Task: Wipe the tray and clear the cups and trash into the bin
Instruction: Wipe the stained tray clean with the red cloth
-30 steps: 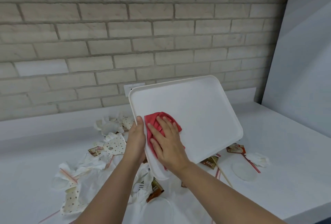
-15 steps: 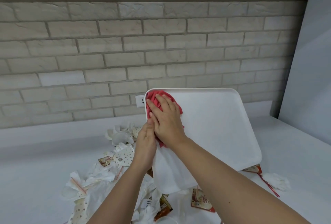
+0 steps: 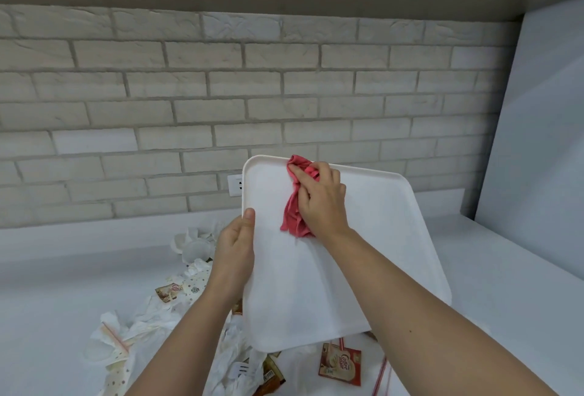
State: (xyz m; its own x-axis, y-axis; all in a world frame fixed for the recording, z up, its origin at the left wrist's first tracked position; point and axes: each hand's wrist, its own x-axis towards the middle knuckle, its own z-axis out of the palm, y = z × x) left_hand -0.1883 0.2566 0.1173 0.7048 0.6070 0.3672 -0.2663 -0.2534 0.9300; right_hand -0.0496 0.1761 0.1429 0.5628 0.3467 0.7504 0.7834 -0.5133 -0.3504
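On my feed the white tray [image 3: 363, 253] is off the counter [image 3: 47, 285]. It is held up and tilted with its flat face toward the camera. Its far edge sits against the view of the brick wall [image 3: 189, 95], and its near corner hangs over the litter.

The left hand [image 3: 235, 253] grips the tray's left edge. I see the thumb laid on the face; the other fingers go round behind, out of my view. The right hand [image 3: 322, 202] has its fingers bent over a bunched red cloth [image 3: 295, 212] and presses it onto the tray's face just under the far edge, left of the middle. A tail of the cloth hangs down beside the heel of that hand.

Under and left of the tray, the trash [image 3: 151, 323] is strewn across the middle of the counter, from near the back edge toward the near side. In it I can pick out:
- 1 crushed white cup [image 3: 196, 248] close to the back edge
- spotted paper [image 3: 189, 285] beside the left wrist
- 1 straw [image 3: 115, 337] lying in crumpled napkins
- 1 brown sachet [image 3: 339, 364] lying flat just below the tray's near edge

A wall socket [image 3: 234, 185] peeks out beside the tray's far-left corner. A white panel [image 3: 537, 158] stands at the counter's right end.
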